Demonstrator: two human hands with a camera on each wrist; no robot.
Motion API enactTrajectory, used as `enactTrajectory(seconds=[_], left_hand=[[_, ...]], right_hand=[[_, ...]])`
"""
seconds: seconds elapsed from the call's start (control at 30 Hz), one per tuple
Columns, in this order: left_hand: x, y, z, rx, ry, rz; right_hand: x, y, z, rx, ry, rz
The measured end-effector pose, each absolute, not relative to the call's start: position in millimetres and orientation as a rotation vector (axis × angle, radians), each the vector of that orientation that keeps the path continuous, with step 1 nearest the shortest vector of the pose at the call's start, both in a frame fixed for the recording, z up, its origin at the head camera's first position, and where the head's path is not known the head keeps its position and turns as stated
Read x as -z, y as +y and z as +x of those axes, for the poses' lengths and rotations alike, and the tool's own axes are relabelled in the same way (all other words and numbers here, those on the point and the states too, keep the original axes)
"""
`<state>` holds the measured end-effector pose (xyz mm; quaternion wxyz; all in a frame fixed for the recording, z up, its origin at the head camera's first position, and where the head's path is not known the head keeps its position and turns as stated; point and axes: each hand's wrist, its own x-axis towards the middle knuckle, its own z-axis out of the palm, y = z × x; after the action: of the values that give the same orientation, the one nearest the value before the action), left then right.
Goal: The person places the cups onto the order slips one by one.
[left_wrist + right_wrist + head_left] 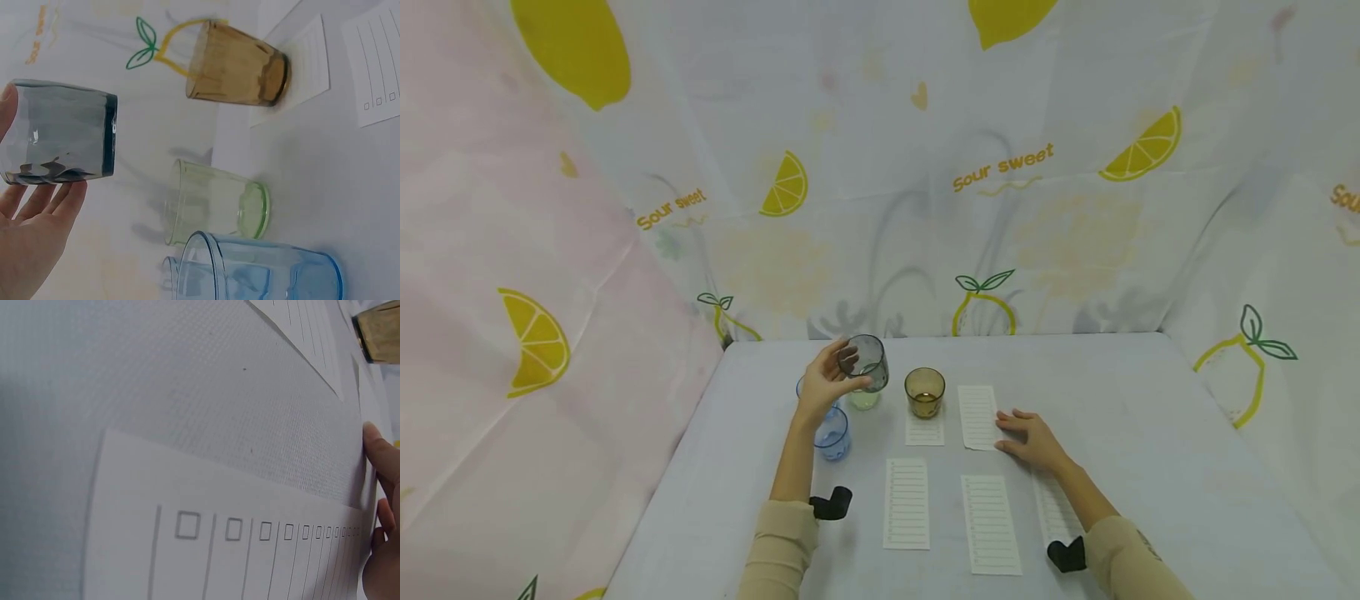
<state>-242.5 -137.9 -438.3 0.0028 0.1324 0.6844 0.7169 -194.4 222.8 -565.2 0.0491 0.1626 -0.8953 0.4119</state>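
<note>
My left hand [826,383] grips a grey tinted glass [62,131], raised above the table, with thumb and fingers round its sides. Below and beside it stand a green glass [222,203] and blue glasses [262,269], one partly hidden by my hand in the head view. An amber glass [925,392] stands upright on a lined paper slip [924,432] to the right. My right hand [1036,443] rests at the right edge of another lined slip [978,417], fingertips touching it, thumb and fingers apart and nothing gripped.
Nearer to me lie a lined slip [906,504] and a second slip [991,525]. Another slip with checkboxes [219,562] lies under my right forearm, partly covered. A lemon-print cloth [880,250] hangs behind the white table [1187,467].
</note>
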Motion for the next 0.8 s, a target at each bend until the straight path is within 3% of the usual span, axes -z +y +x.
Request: enactTrajectory(seconds=[0.8], left_hand=[[441.5, -90.5, -260.4, -2.126, 2.09, 0.537]], right_hand=[[563.7, 224.3, -193.6, -1.245, -2.763, 0.471]])
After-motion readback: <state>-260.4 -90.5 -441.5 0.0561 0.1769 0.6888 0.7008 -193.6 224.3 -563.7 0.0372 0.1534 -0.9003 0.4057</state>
